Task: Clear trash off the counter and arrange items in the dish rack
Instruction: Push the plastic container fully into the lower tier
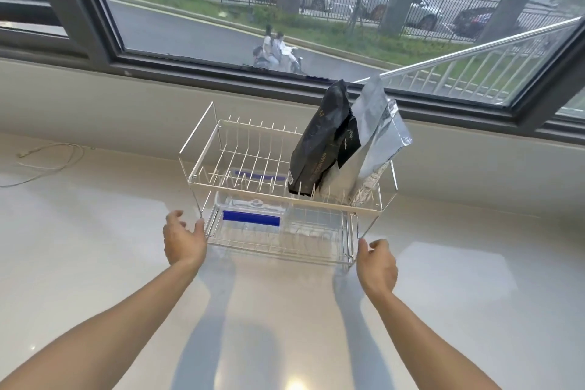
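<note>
A two-tier white wire dish rack (253,149) stands on the pale counter (95,263) below the window. A black pouch (319,142) and a silver pouch (376,136) stand upright in the right side of its upper tier. A clear container with a blue strip (251,218) lies in the lower tier. My left hand (183,239) is at the rack's front left leg, fingers spread, thumb touching the wire. My right hand (376,266) is at the front right leg, fingers apart, holding nothing.
A thin white cable (47,161) lies coiled on the counter at the far left. A low wall and the dark window frame (285,79) run behind the rack. Bare counter stretches on both sides of the rack and in front of it.
</note>
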